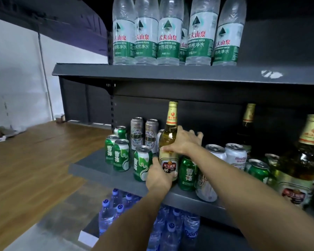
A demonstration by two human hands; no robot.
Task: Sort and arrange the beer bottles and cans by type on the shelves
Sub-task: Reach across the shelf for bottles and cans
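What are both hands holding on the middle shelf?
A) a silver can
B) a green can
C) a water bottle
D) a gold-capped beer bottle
D: the left hand grips the base of the gold-capped beer bottle and the right hand its shoulder.

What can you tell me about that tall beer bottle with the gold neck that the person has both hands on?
The beer bottle is clear glass holding pale golden liquid, with gold foil round its neck and cap and a red emblem on the neck label. A cream body label carries a dark badge with red and white print. It stands upright, or nearly so, on the middle shelf among green and silver cans. The right hand grips its shoulder; the left hand holds its lower part. Its base is hidden.
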